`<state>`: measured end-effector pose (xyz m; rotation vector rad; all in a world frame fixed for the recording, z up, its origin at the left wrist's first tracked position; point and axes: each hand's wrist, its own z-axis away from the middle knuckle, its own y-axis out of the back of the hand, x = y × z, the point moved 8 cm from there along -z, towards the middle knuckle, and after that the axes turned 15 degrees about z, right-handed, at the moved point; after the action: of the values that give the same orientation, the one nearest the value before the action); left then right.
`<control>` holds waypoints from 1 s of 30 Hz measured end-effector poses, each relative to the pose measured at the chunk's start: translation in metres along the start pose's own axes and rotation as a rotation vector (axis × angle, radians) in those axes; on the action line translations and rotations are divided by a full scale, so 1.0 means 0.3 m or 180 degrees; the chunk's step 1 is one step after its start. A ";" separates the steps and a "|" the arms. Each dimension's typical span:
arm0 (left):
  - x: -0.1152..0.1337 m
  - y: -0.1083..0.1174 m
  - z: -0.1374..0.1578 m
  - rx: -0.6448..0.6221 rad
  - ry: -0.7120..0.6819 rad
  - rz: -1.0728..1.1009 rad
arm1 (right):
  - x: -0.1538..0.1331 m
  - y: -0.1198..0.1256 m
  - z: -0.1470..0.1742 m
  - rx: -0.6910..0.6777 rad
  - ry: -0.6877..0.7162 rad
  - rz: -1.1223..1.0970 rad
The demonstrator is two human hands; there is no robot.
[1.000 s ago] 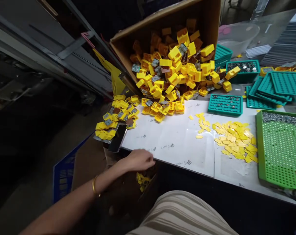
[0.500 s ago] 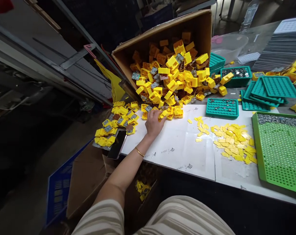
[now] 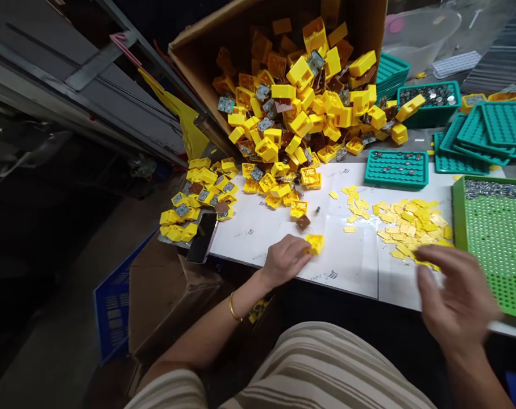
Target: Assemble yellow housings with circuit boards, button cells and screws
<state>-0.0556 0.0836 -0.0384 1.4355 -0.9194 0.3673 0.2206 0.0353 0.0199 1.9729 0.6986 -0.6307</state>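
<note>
My left hand [image 3: 286, 260] is closed on a small yellow plastic housing [image 3: 315, 244], low over the white sheet near the table's front edge. Past its fingers lie another yellow housing [image 3: 299, 209], a brown piece [image 3: 303, 222] and a tiny dark part [image 3: 317, 210]. On the right, my right hand [image 3: 458, 295] is smeared by motion, its thumb and forefinger apart and nothing visible between them. It hovers at the near edge of a heap of flat yellow pieces [image 3: 411, 224], beside the green perforated tray [image 3: 496, 238].
A tipped cardboard box [image 3: 198, 74] spills yellow housings toward me. More housings [image 3: 202, 196] and a phone [image 3: 202, 237] lie at the left. Teal trays [image 3: 396, 168] and a teal bin of metal parts [image 3: 428, 113] stand at the back right.
My left hand has come from the housing pile toward the front edge with a yellow housing. Another housing and a brown piece now lie apart from the pile. My right hand has entered view.
</note>
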 end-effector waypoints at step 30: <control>-0.078 -0.095 0.029 -0.0438 0.2129 0.2281 | -0.018 -0.486 -0.080 -0.2454 0.0264 0.1778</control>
<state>-0.0524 0.0779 -0.0758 0.7213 -0.8437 1.2086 0.1198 0.1160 -0.0520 1.3646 0.3261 0.0724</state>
